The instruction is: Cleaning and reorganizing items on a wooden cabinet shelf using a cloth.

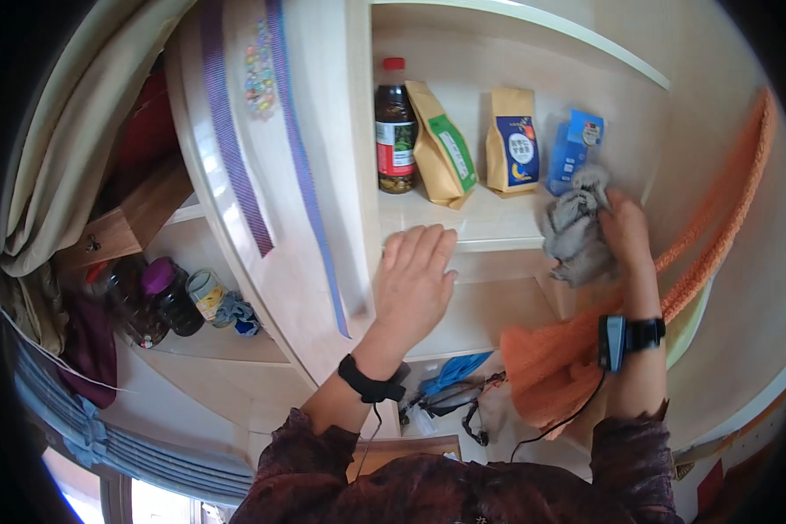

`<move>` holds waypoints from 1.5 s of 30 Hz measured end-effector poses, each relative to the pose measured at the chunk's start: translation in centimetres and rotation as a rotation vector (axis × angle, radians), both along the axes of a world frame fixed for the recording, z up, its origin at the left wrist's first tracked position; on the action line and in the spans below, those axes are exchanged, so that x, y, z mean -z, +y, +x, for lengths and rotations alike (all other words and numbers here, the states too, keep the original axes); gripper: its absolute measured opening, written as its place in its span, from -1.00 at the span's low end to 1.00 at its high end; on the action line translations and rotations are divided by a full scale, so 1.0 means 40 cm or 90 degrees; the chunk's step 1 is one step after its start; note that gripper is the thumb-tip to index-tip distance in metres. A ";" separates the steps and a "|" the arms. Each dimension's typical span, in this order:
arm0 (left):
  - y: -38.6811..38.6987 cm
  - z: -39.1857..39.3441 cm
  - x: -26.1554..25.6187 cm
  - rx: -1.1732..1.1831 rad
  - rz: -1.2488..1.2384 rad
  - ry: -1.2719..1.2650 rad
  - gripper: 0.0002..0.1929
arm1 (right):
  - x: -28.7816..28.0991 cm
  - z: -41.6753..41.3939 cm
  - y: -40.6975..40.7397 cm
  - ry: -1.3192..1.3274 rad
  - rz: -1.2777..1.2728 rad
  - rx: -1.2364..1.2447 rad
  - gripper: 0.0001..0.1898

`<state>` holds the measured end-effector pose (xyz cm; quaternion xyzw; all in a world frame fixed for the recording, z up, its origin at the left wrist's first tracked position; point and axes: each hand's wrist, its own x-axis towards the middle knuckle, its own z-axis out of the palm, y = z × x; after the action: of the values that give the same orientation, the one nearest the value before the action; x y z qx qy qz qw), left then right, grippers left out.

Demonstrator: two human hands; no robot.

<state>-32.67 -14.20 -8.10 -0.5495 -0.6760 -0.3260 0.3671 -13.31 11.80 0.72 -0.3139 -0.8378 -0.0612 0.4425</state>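
Note:
My right hand (629, 226) grips a bunched grey cloth (578, 229) at the right front of a pale cabinet shelf (458, 223). The cloth hangs over the shelf's edge and looks slightly blurred. My left hand (418, 275) rests flat, palm down, at the front edge of the same shelf, holding nothing. Behind the hands stand a dark bottle with a red cap (395, 131), a leaning kraft paper pouch with a green label (442, 150), another pouch with a dark blue label (513, 144), and a blue packet (573, 154) just behind the cloth.
An orange fluffy towel (550, 373) hangs close under my right forearm. Dark cords and a blue bundle (462, 370) lie in the lower compartment. Jars, one with a purple lid (164, 278), stand on the left shelf. Woven ribbons (301, 144) hang on the cabinet panel.

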 end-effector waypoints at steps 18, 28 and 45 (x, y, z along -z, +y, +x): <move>-0.140 -0.053 0.041 0.256 0.272 -0.395 -0.53 | 0.139 -0.394 -0.393 0.101 0.120 -0.508 -0.64; -0.222 -0.047 0.021 0.141 0.210 -0.314 -0.59 | 0.000 -0.292 -0.392 0.136 0.068 -0.649 -0.74; -0.310 -0.120 -0.067 -0.204 0.299 -0.138 -0.40 | -0.260 -0.461 -0.516 0.025 0.780 -0.386 -0.80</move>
<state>-37.49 -26.60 -5.41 -0.2978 -0.6955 -0.4679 0.4567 -31.73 -8.83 11.13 0.2409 -0.6949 -0.3919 0.5527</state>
